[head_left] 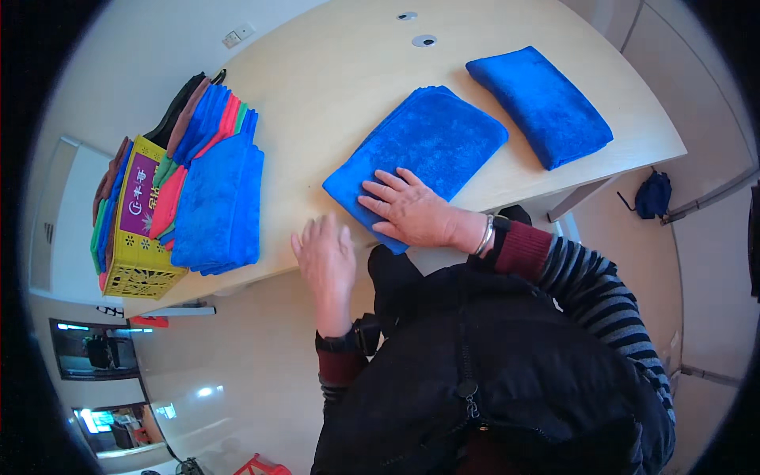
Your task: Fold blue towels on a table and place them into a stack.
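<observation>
A blue plush towel [443, 138], folded with layered edges, lies at the front of the table before me. My right hand [412, 207] rests flat on its near side, fingers spread. My left hand [326, 253] hovers by the table's front edge, left of that towel, with its fingers stretched out and nothing in them. To the right, apart from the first, lies a second folded blue towel [546, 107].
A yellow plastic basket [146, 273] stands at the table's left, with red, green, brown and blue cloths. Folded blue towels [218, 206] lean against it. Two round cable holes, one a grommet [424, 41], sit at the pale wooden table's [317, 103] back. A blue bag [653, 195] is beyond the right edge.
</observation>
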A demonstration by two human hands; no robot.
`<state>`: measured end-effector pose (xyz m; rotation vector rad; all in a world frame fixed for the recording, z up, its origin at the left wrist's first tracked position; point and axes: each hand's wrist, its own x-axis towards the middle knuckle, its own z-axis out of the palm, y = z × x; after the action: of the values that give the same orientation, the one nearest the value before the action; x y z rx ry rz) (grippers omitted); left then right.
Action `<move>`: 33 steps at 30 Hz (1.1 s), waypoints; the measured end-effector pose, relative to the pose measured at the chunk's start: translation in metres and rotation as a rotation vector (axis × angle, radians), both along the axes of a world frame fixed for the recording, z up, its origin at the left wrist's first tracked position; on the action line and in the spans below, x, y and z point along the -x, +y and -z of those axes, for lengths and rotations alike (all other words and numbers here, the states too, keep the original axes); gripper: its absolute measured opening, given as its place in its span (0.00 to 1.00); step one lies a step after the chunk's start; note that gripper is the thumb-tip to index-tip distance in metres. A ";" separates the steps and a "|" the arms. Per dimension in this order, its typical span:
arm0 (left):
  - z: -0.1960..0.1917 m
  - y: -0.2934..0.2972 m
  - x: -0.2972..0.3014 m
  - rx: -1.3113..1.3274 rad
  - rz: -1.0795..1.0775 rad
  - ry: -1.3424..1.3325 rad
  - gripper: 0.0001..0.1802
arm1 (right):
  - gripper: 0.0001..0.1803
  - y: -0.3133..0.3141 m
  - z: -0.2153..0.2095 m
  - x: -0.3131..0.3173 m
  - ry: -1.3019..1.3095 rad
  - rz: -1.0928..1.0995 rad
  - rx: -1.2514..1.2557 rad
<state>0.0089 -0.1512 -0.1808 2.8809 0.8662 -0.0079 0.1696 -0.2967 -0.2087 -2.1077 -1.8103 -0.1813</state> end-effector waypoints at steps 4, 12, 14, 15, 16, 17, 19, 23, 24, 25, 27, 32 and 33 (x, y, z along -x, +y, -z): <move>0.018 0.027 -0.038 -0.114 0.206 -0.377 0.27 | 0.33 -0.012 0.005 0.004 0.009 -0.046 -0.040; 0.053 0.063 -0.081 0.022 0.113 -0.341 0.29 | 0.40 -0.064 -0.003 0.011 -0.004 -0.186 0.029; 0.047 0.061 -0.081 0.035 0.088 -0.322 0.29 | 0.40 -0.072 -0.007 0.011 0.061 -0.208 0.077; 0.044 0.059 -0.080 0.004 0.034 -0.295 0.29 | 0.41 -0.075 -0.010 0.011 0.094 -0.219 0.100; 0.040 0.057 -0.080 -0.031 -0.016 -0.269 0.29 | 0.41 -0.074 -0.021 0.009 0.092 -0.216 0.092; 0.037 0.055 -0.081 -0.065 -0.066 -0.243 0.29 | 0.38 -0.073 -0.035 0.003 0.401 -0.248 0.199; 0.035 0.042 -0.081 -0.109 0.014 -0.317 0.29 | 0.33 -0.074 -0.057 -0.010 1.028 -0.287 0.406; 0.045 0.012 -0.085 -0.145 0.188 -0.430 0.29 | 0.30 -0.048 -0.037 -0.022 0.375 -0.095 -0.146; 0.049 0.007 -0.090 -0.103 0.225 -0.401 0.30 | 0.30 -0.046 -0.025 -0.025 0.373 -0.087 -0.149; 0.052 0.004 -0.093 -0.062 0.260 -0.372 0.30 | 0.29 -0.043 -0.011 -0.028 0.239 -0.023 -0.162; 0.052 0.002 -0.094 -0.065 0.272 -0.366 0.31 | 0.29 -0.041 0.011 -0.035 -0.026 0.114 -0.180; 0.050 -0.001 -0.091 -0.056 0.259 -0.344 0.34 | 0.30 -0.056 0.017 -0.074 -0.084 0.262 -0.122; 0.049 0.001 -0.091 -0.054 0.254 -0.343 0.35 | 0.30 -0.061 0.020 -0.084 -0.108 0.308 -0.134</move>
<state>0.0997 -0.1504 -0.2297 2.8930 0.4440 0.4744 0.2539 -0.3573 -0.2292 -2.3064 -1.4718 -0.4886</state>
